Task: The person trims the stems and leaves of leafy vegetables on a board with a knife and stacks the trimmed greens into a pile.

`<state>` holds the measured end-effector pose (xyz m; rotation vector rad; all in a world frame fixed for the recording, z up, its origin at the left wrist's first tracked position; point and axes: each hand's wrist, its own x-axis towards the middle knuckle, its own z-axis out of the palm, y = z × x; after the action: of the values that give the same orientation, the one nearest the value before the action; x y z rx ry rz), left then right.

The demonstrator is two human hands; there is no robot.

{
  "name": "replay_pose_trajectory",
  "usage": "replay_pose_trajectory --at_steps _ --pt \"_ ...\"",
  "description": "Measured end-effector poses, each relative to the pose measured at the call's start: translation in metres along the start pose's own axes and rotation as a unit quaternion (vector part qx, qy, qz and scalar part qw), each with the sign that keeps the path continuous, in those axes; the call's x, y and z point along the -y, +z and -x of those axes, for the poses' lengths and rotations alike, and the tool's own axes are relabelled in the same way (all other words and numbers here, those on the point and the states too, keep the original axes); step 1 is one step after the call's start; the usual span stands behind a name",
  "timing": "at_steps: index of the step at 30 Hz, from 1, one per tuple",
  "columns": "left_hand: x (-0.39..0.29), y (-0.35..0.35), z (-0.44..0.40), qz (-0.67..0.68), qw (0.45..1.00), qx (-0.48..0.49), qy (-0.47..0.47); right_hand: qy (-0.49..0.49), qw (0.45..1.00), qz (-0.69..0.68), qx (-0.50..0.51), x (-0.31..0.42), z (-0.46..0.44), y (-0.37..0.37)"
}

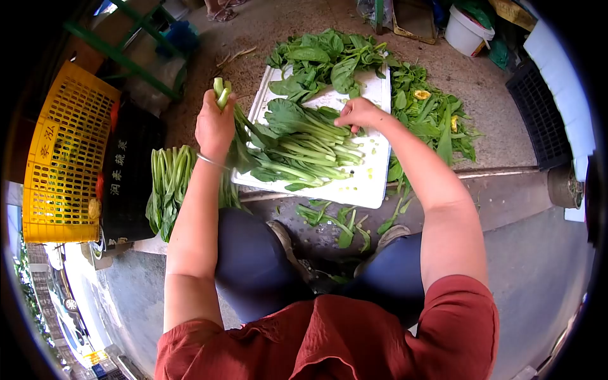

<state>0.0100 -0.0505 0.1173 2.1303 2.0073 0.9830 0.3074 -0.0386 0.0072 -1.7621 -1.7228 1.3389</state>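
Note:
My left hand (214,126) is closed around some choy sum stalks (221,90). Their pale cut ends stick up above the fist, and leaves hang toward the board. A pile of choy sum (310,142) lies on the white board (373,171), its leaves to the left and its stems to the right. At the upper right edge of this pile is my right hand (360,115), with fingers curled together close to the stems. Whatever may be between those fingers is hidden. More choy sum (171,171) stands bunched left of the board.
Loose leaves (316,54) cover the board's far end, and a heap of greens (437,120) lies on the ground to its right. At left are a yellow crate (66,152) and a black crate (130,171). A white bucket (467,30) stands far right. Scraps (342,228) lie between my feet.

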Motion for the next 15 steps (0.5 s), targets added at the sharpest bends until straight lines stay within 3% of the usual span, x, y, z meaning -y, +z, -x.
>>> replay_pose_trajectory --at_steps 2,3,5,10,13,15 --pt "-0.015 -0.011 0.005 -0.087 0.995 -0.042 -0.022 0.008 0.996 0.073 0.045 -0.011 -0.007 0.016" --pt "-0.014 -0.008 0.006 -0.107 0.991 -0.082 0.026 -0.032 0.981 0.190 0.021 -0.013 -0.005 0.021" --pt "-0.003 0.000 0.003 -0.158 0.968 -0.135 0.139 -0.098 0.973 0.211 0.015 -0.029 -0.015 0.029" --pt "-0.005 0.016 0.004 0.052 0.996 -0.028 0.072 -0.093 0.977 0.190 0.023 -0.018 -0.008 0.019" --pt "0.001 0.028 0.006 0.075 0.988 -0.050 0.127 -0.061 0.990 0.127 0.029 -0.003 -0.005 0.007" --pt "-0.001 0.026 0.009 0.128 0.986 -0.032 0.100 -0.069 0.993 0.088 0.030 0.009 -0.001 0.003"
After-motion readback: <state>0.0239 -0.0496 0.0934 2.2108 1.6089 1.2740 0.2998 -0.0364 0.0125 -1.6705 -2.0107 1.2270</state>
